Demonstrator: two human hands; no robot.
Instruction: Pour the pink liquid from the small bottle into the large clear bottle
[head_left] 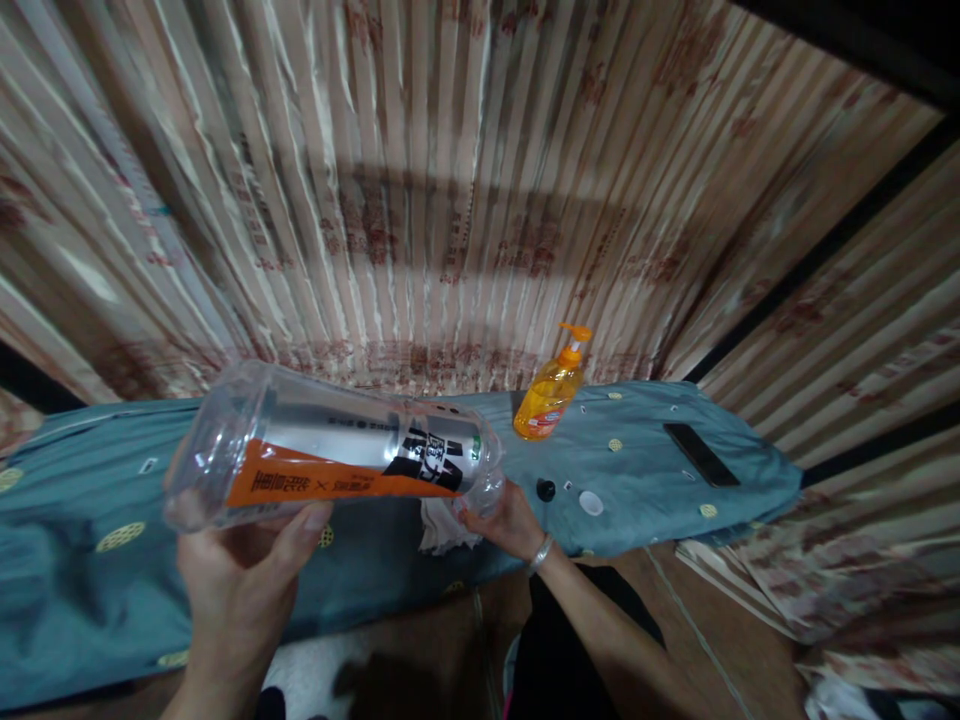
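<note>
A big clear plastic bottle (360,450) with a silver, black and orange label lies nearly level in front of me, tilted slightly. My left hand (255,550) is wrapped round its wide base end from below, thumb on the near side. At the narrower right end, my right hand (510,520) is closed, with a silver bracelet at the wrist. A crumpled white cloth (446,527) hangs from its fingers, below the bottle. The bottle partly hides those fingertips, and I cannot tell whether they press on the bottle.
An amber pump bottle (551,395) stands on the teal sheet (637,420) near the pleated curtain (450,200). A small black cap-like object (546,489) and a white round piece (591,502) lie closer. A dark phone-like slab (699,453) rests at the right.
</note>
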